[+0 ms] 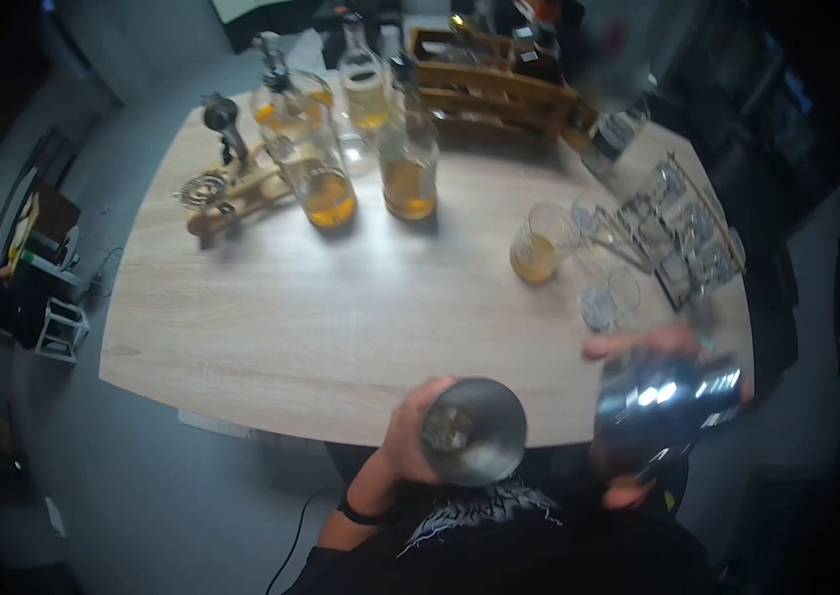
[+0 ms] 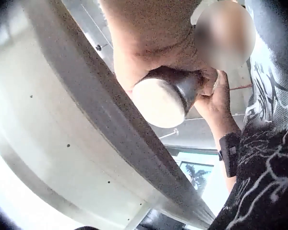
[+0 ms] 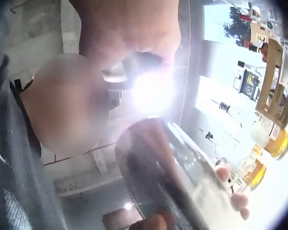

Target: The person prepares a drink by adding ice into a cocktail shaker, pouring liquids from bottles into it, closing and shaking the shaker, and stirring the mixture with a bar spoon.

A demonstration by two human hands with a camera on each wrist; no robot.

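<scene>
My left hand (image 1: 408, 436) grips a metal shaker tin (image 1: 501, 436), its mouth tipped towards the head camera and clear ice-like lumps (image 1: 448, 428) inside. In the left wrist view the tin's pale round base (image 2: 159, 103) shows below that hand. To the right, my right hand (image 1: 643, 342) holds the shiny shaker top (image 1: 653, 407), blurred, with its narrow end pointing right. The two metal parts are apart in the head view. From the right wrist, the tin (image 3: 158, 158) shows below the right hand (image 3: 129, 33), with left fingertips (image 3: 239, 200) at its side.
Several bottles with amber liquid (image 1: 408, 183) stand at the back left beside a wooden tool stand (image 1: 266, 198) with a strainer (image 1: 204, 190). A stemless glass of amber drink (image 1: 536, 260), a glass with ice (image 1: 599, 307) and a glass rack (image 1: 678, 233) stand right. Behind is a wooden crate (image 1: 484, 104).
</scene>
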